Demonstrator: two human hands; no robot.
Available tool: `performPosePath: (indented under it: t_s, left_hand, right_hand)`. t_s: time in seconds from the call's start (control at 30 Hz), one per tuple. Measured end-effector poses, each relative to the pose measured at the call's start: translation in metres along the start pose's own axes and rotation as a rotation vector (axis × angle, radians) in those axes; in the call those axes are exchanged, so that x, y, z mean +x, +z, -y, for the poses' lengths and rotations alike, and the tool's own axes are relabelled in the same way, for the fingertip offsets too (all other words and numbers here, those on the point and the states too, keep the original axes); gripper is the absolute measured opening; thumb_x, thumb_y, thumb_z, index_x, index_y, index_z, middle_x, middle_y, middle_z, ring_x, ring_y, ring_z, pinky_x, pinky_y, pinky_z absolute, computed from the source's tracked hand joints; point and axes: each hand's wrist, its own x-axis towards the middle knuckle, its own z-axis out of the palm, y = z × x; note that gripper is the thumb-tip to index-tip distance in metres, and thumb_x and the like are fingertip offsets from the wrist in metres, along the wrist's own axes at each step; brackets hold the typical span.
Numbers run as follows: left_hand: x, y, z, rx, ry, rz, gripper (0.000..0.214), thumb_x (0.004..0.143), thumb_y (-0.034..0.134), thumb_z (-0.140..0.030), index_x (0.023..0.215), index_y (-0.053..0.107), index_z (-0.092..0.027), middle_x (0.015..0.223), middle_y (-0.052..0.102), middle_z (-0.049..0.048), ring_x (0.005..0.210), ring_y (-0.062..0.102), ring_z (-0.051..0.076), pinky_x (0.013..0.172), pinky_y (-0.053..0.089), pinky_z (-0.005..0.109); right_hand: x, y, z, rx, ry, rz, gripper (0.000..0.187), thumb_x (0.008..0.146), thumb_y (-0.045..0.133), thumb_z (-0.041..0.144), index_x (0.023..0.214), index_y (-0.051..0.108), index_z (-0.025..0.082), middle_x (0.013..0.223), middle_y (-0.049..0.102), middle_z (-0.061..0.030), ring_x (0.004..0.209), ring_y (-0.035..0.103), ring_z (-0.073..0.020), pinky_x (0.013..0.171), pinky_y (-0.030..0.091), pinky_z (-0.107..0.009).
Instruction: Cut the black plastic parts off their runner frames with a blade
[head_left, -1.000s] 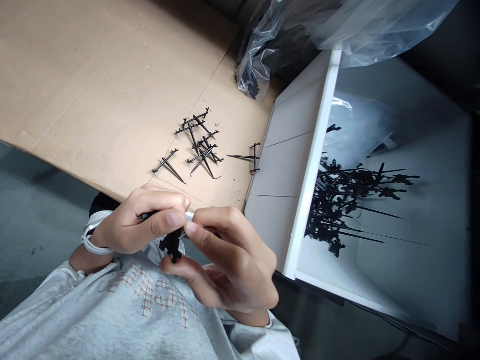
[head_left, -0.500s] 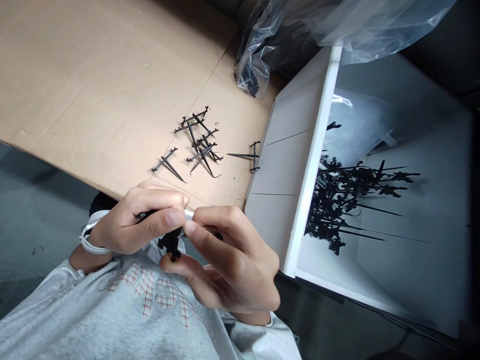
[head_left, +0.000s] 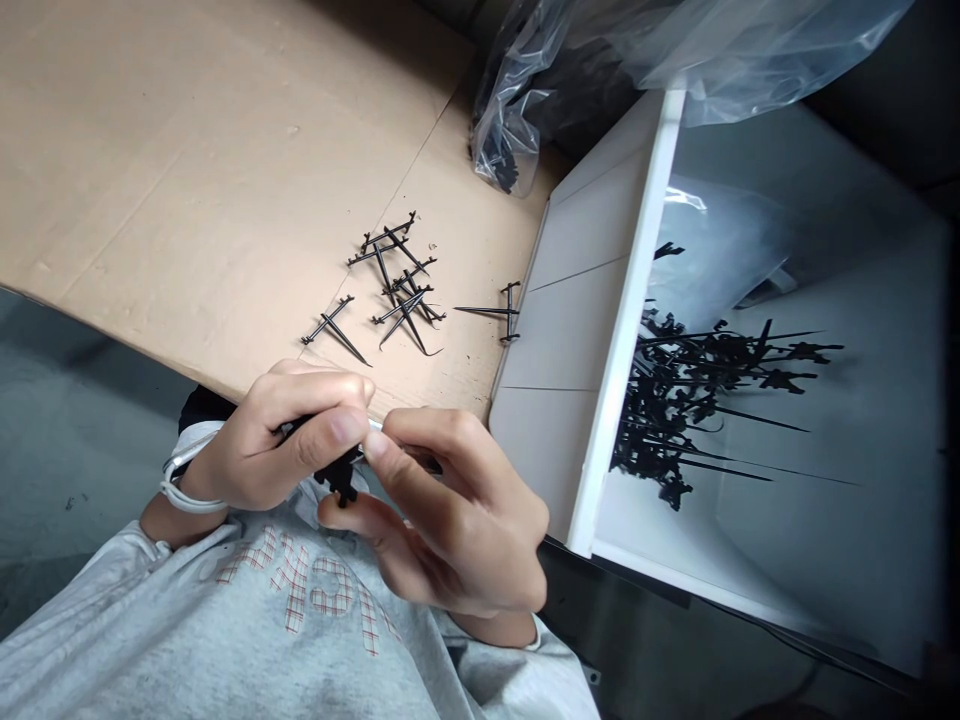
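Note:
Between my two hands, close to my chest, is a small black plastic part (head_left: 341,478), mostly covered by fingers. My left hand (head_left: 289,435) pinches its upper portion with thumb and bent fingers. My right hand (head_left: 457,515) grips it from the other side; one fingertip touches the part near my left thumb, another digit presses its lower end. Past the hands, on the cardboard-covered table, lies a loose cluster of black T-shaped plastic pieces (head_left: 405,300) with thin pointed stems. One such T-shaped piece (head_left: 510,312) rests apart, against the white bin.
A white bin (head_left: 581,325) stands at the right, tilted in view, with a heap of black spiky plastic parts (head_left: 675,400) and a clear bag (head_left: 712,240) inside. Another clear plastic bag (head_left: 517,120) holding dark pieces sits at the table's back. Brown cardboard (head_left: 187,180) covers the table.
My right hand has shifted slightly left and up, with the black part between both hands. The pieces on the table and in the bin have not moved.

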Motion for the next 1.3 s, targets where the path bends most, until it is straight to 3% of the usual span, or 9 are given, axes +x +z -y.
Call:
performPosePath:
  t_s: [0.3, 0.4, 0.47, 0.57, 0.8, 1.03, 1.2, 1.3]
  left_hand:
    - [0.0, 0.0007, 0.0032, 0.009, 0.013, -0.021, 0.041, 0.099, 0.048, -0.031, 0.061, 0.039, -0.018, 0.052, 0.033, -0.0045, 0.047, 0.033, 0.008, 0.047, 0.025, 0.029]
    - [0.0002, 0.0014, 0.0028, 0.011, 0.01, -0.013, 0.041, 0.099, 0.047, -0.031, 0.061, 0.039, -0.018, 0.052, 0.034, -0.0042, 0.046, 0.033, 0.008, 0.047, 0.025, 0.03]
    - [0.0002, 0.0017, 0.0024, 0.001, 0.003, 0.001, 0.041, 0.099, 0.047, -0.031, 0.061, 0.039, -0.018, 0.052, 0.035, -0.0042, 0.045, 0.033, 0.009, 0.047, 0.025, 0.03]
    - [-0.0001, 0.0018, 0.0029, -0.015, 0.001, 0.008, 0.04, 0.099, 0.046, -0.03, 0.061, 0.04, -0.019, 0.052, 0.036, -0.004, 0.045, 0.034, 0.009, 0.047, 0.026, 0.03]
    - [-0.0005, 0.0033, 0.0043, -0.036, 0.011, -0.026, 0.037, 0.096, 0.049, -0.028, 0.061, 0.041, -0.019, 0.051, 0.036, -0.0034, 0.044, 0.033, 0.01, 0.045, 0.026, 0.03]
    - [-0.0004, 0.0048, 0.0049, -0.036, 0.001, -0.042, 0.038, 0.097, 0.048, -0.029, 0.061, 0.039, -0.019, 0.051, 0.034, -0.0038, 0.044, 0.032, 0.009, 0.045, 0.026, 0.03]
    - [0.0002, 0.0026, 0.0065, -0.033, 0.045, -0.012, 0.035, 0.096, 0.048, -0.027, 0.063, 0.041, -0.02, 0.053, 0.033, -0.0039, 0.044, 0.032, 0.009, 0.045, 0.025, 0.029]
    - [0.0004, 0.002, 0.0054, -0.023, 0.046, 0.003, 0.035, 0.097, 0.048, -0.026, 0.063, 0.04, -0.019, 0.052, 0.034, -0.0037, 0.045, 0.034, 0.009, 0.046, 0.023, 0.029]
  right_hand:
    - [0.0, 0.0032, 0.0007, 0.041, 0.006, -0.04, 0.016, 0.081, 0.062, 0.001, 0.086, 0.065, 0.016, 0.083, 0.061, -0.0014, 0.067, 0.055, -0.0092, 0.054, 0.051, -0.02]
    - [-0.0021, 0.0041, -0.0012, 0.062, -0.001, -0.049, 0.013, 0.088, 0.063, 0.016, 0.1, 0.065, 0.016, 0.086, 0.061, -0.0026, 0.068, 0.055, -0.0108, 0.051, 0.05, -0.021]
    - [-0.0034, 0.0053, -0.003, 0.077, -0.012, -0.074, 0.021, 0.091, 0.063, 0.027, 0.109, 0.064, 0.017, 0.085, 0.06, -0.0026, 0.069, 0.056, -0.0117, 0.052, 0.05, -0.022]
    - [-0.0045, 0.0063, -0.0044, 0.082, -0.005, -0.08, 0.026, 0.091, 0.063, 0.031, 0.114, 0.063, 0.019, 0.085, 0.058, -0.0024, 0.07, 0.057, -0.0116, 0.052, 0.049, -0.022]
    - [-0.0016, 0.0021, -0.0011, 0.027, -0.013, -0.031, 0.004, 0.087, 0.062, 0.014, 0.09, 0.065, 0.015, 0.084, 0.059, -0.0035, 0.068, 0.057, -0.0108, 0.05, 0.05, -0.021]
    - [0.0005, 0.0002, 0.0001, 0.022, 0.0, -0.032, 0.015, 0.081, 0.062, 0.003, 0.079, 0.062, 0.018, 0.079, 0.061, -0.0004, 0.064, 0.056, -0.0087, 0.049, 0.052, -0.019]
    - [-0.0028, 0.0024, -0.0018, 0.02, -0.006, -0.045, 0.001, 0.088, 0.064, 0.016, 0.087, 0.064, 0.015, 0.081, 0.062, -0.0027, 0.065, 0.056, -0.0096, 0.048, 0.052, -0.02]
    - [-0.005, 0.0056, -0.0038, 0.039, -0.011, -0.101, 0.016, 0.092, 0.062, 0.031, 0.093, 0.064, 0.015, 0.081, 0.061, -0.0036, 0.066, 0.057, -0.0104, 0.049, 0.051, -0.021]
